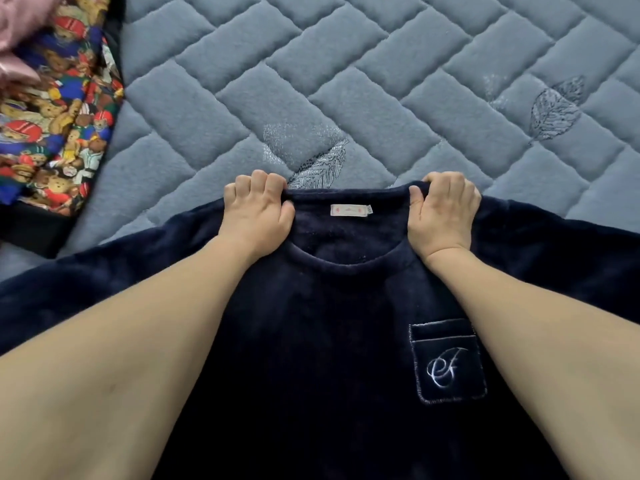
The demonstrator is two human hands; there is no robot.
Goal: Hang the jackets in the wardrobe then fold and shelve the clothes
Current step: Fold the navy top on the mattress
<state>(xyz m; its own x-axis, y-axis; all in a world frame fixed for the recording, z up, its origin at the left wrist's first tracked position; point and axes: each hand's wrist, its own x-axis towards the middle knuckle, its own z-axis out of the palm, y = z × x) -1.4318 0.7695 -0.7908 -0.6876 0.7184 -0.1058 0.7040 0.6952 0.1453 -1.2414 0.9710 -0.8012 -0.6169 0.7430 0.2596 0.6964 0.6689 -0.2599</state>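
Both hands, left (pixel 258 216) and right (pixel 441 216), curl their fingers around the collar of the navy fleece top (pixel 311 341), which lies on the quilted bed cover (pixel 346 81), right of the bear-print garment (pixel 59 109).

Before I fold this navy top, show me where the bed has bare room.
The quilted bedspread lies bare beyond the navy top, from the bear-print garment rightward. It is crowded at far left, where that garment meets pink fabric, and near you, where the top spreads.
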